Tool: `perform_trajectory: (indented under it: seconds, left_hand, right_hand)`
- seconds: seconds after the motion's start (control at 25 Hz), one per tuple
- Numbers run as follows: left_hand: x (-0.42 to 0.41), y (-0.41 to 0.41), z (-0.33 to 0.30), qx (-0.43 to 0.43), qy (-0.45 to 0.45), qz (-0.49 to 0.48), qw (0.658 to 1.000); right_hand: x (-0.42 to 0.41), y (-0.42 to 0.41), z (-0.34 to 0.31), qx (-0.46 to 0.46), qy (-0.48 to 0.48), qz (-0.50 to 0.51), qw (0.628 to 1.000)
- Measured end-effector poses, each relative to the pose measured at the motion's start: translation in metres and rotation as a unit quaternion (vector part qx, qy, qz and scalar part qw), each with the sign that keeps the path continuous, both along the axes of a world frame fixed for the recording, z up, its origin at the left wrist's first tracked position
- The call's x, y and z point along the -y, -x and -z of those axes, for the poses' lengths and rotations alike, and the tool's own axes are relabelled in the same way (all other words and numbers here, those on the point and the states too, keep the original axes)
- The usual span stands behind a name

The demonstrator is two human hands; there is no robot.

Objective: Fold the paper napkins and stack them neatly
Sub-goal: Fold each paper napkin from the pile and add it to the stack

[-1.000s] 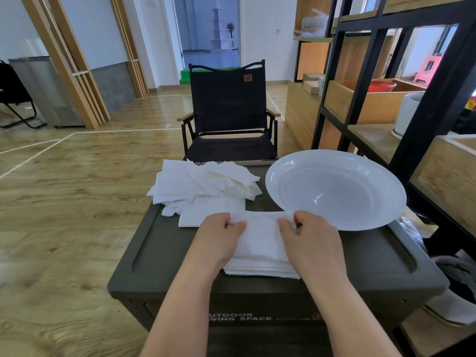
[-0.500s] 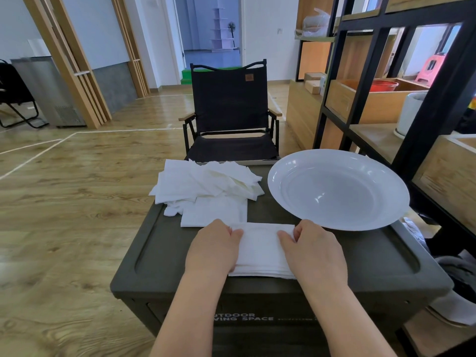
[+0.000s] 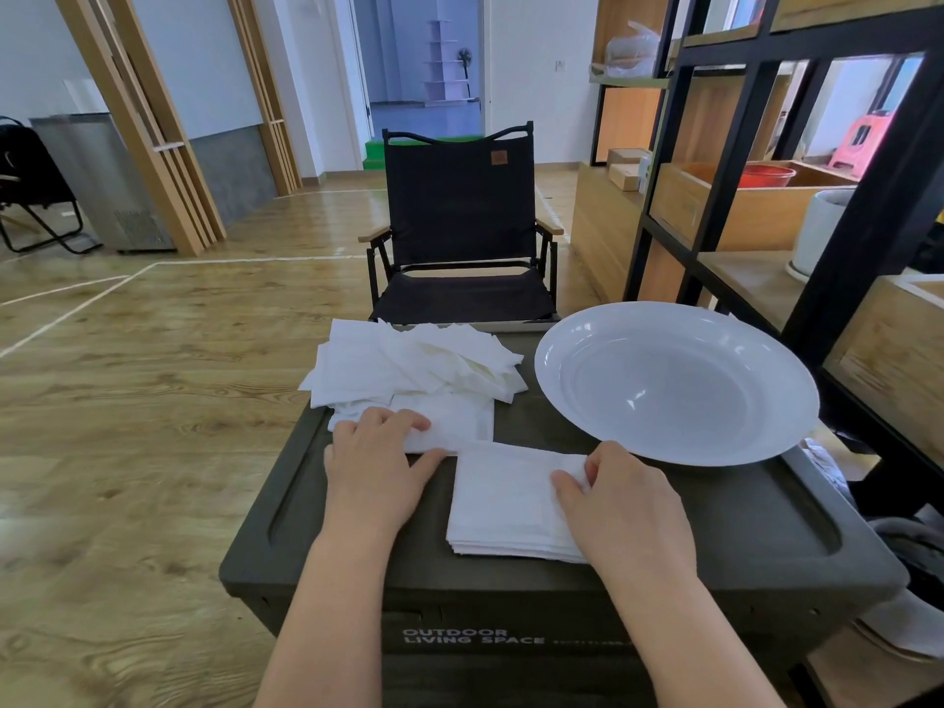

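Observation:
A neat stack of folded white napkins (image 3: 503, 503) lies on the dark box lid (image 3: 715, 508) near its front. My right hand (image 3: 620, 503) rests on the stack's right side, fingers curled at its top corner. A loose heap of unfolded white napkins (image 3: 414, 362) sits at the lid's back left. My left hand (image 3: 375, 465) has reached to the heap's near edge and pinches a flat napkin (image 3: 454, 424) there between thumb and fingers.
A large white plate (image 3: 674, 380) fills the lid's back right, close to my right hand. A black folding chair (image 3: 459, 237) stands just behind the box. Black and wood shelving (image 3: 868, 196) runs along the right. Wooden floor lies to the left.
My left hand left the folded stack and moved back and left to the loose napkins, taking hold of one. My right hand stayed on the stack.

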State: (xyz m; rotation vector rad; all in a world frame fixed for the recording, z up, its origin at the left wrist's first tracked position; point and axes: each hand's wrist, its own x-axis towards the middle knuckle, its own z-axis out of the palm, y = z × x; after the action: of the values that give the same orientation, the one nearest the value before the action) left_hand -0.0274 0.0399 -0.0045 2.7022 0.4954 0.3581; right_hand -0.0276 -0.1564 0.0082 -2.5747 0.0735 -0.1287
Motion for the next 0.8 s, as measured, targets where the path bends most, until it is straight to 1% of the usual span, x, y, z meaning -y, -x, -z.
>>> perform_trajectory:
  seconds: [0.12, 0.2, 0.24, 0.32, 0.4, 0.44, 0.48, 0.52, 0.56, 0.6, 0.64, 0.68, 0.72, 0.8]
  left_hand:
    - [-0.003, 0.000, 0.002, 0.071, -0.033, -0.003, 0.997]
    - [-0.004, 0.000, 0.002, 0.101, -0.015, 0.004, 0.995]
    - [-0.004, 0.001, 0.001, 0.121, 0.008, 0.005, 0.993]
    - [-0.001, 0.006, -0.008, 0.176, 0.111, -0.009, 0.978]
    - [0.004, 0.012, -0.024, 0.214, 0.266, -0.015, 0.940]
    - [0.007, 0.015, -0.033, 0.209, 0.347, 0.002, 0.914]
    - [0.010, 0.019, -0.043, 0.192, 0.425, 0.033, 0.884]
    - [0.013, 0.023, -0.050, 0.169, 0.493, 0.072, 0.851]
    - [0.015, 0.026, -0.056, 0.147, 0.546, 0.108, 0.818]
    - [0.018, 0.028, -0.059, 0.129, 0.581, 0.136, 0.792]
    - [0.021, 0.030, -0.060, 0.114, 0.594, 0.156, 0.781]
    - [0.025, 0.030, -0.061, 0.100, 0.590, 0.164, 0.785]
    - [0.030, 0.030, -0.060, 0.088, 0.577, 0.162, 0.795]
    - [0.038, 0.027, -0.058, 0.075, 0.546, 0.142, 0.822]
  right_hand:
    - [0.001, -0.001, -0.001, -0.012, -0.021, -0.022, 0.999]
    - [0.001, 0.001, -0.004, -0.006, -0.031, -0.027, 0.999]
    - [0.000, 0.003, -0.006, 0.002, -0.029, -0.021, 0.999]
    - [0.000, 0.007, -0.013, 0.041, -0.015, -0.001, 0.999]
    - [-0.003, 0.012, -0.022, 0.120, -0.019, -0.001, 0.993]
    - [-0.005, 0.013, -0.026, 0.159, -0.045, -0.022, 0.986]
    - [-0.007, 0.013, -0.029, 0.176, -0.091, -0.053, 0.979]
    - [-0.009, 0.012, -0.031, 0.160, -0.153, -0.091, 0.971]
    - [-0.011, 0.012, -0.034, 0.113, -0.217, -0.128, 0.961]
    - [-0.012, 0.013, -0.035, 0.065, -0.272, -0.163, 0.946]
    - [-0.012, 0.013, -0.036, 0.035, -0.316, -0.191, 0.929]
    - [-0.012, 0.012, -0.036, 0.020, -0.353, -0.205, 0.913]
    - [-0.012, 0.012, -0.036, 0.008, -0.387, -0.200, 0.900]
    - [-0.012, 0.011, -0.036, -0.014, -0.443, -0.159, 0.882]
